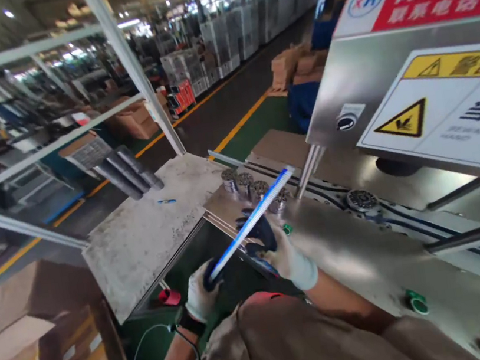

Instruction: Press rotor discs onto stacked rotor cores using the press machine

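A long, narrow strip (252,220), blue and white, slants up to the right in front of me. My left hand (204,286), in a white glove with dark fingers, is closed on its lower end. My right hand (271,244), gloved the same way, is at the strip's middle with its dark fingers spread behind it; whether it grips the strip is unclear. Several round metal parts (245,185) stand in stacks just beyond my right hand, partly hidden by the strip's upper end.
A pale worktop (149,234) at the left bears dark cylinders (125,175) and a small blue pen-like item (167,201). The steel bench (345,260) has green rings and a conveyor at the right. A machine panel (388,87) overhangs it. Cardboard boxes (67,347) stand lower left.
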